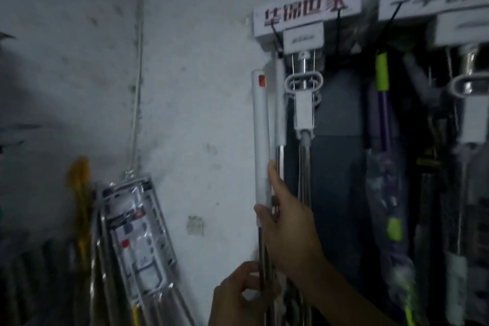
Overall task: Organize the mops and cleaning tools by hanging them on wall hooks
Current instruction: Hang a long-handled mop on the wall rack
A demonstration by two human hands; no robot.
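Mops [304, 111] already hang on the wall rack [304, 16]. Left hand [238, 296] and right hand [285, 222] grip a white-handled mop pole [260, 140], upright below the rack's left end and not yet hooked; packaged tools [137, 233] wait.

Dim, bluish light falls on a scuffed white wall [190, 103] filling the left and centre of the frame (dark specks all over). A thin cable [137, 92] runs down its corner; a dark panel [336, 180] stands at right.
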